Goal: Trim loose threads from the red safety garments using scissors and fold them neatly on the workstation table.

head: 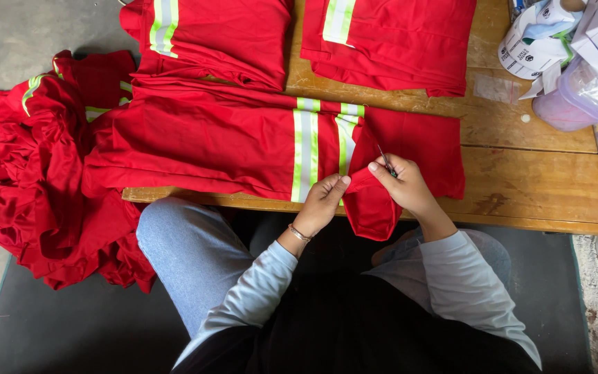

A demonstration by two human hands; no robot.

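Note:
A red work garment (230, 142) with yellow-green and silver reflective stripes lies flat across the wooden table (520, 173). Its right end hangs over the table's near edge. My left hand (323, 201) pinches a fold of this red cloth near the stripes. My right hand (403, 183) grips the same fold from the right and also holds small thread snips (385, 161), whose thin metal tips point up and away from me. Both hands sit close together at the table's front edge.
Two folded red garments (223, 38) (396, 38) lie at the back of the table. A heap of red garments (50, 173) spills over the left end. Paper rolls and a plastic tub (576, 97) stand at the right. My knees are under the table.

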